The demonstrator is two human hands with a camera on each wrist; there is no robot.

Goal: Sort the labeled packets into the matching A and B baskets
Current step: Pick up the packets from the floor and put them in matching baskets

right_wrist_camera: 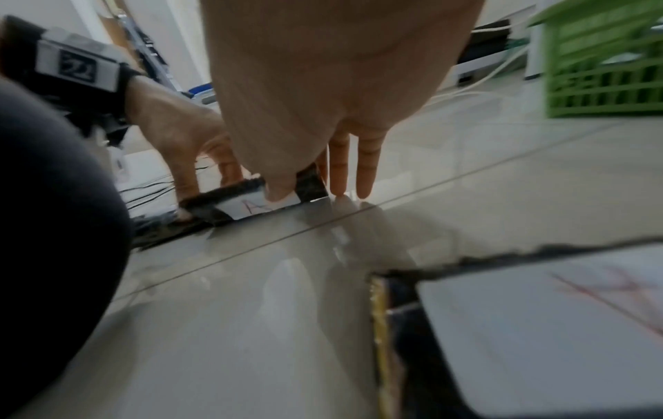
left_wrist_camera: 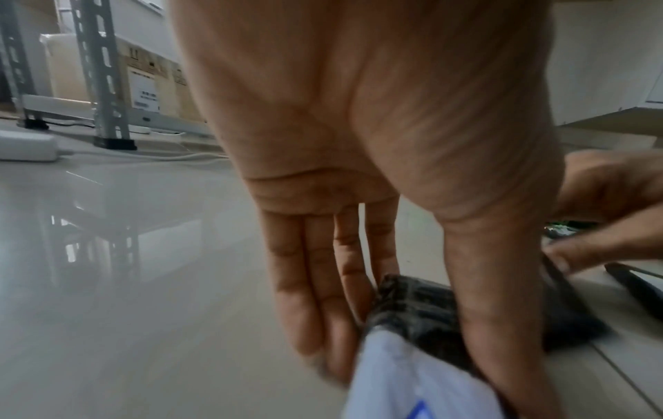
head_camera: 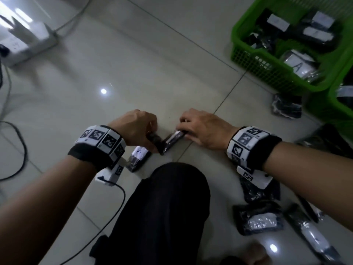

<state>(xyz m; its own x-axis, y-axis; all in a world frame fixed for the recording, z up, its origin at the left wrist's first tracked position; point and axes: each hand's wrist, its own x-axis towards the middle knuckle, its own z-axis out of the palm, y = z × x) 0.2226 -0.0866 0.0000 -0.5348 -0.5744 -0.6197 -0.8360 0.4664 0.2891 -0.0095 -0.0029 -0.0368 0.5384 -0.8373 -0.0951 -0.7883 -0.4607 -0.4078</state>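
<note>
left hand (head_camera: 136, 127): fingers and thumb pinch a dark plastic packet with a white label (left_wrist_camera: 412, 326) on the pale tiled floor (head_camera: 133, 64), just ahead of the black-trousered knee (head_camera: 172, 197) | right hand (head_camera: 202, 127): thumb and fingers grip a second dark packet labelled A (right_wrist_camera: 251, 205), beside the first | green plastic basket holding A packets (head_camera: 254, 60): well beyond the knee, to the right

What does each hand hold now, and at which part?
The left hand pinches a dark packet at its end, thumb against fingers. The right hand grips another packet by its far end, thumb on its white label.
</note>
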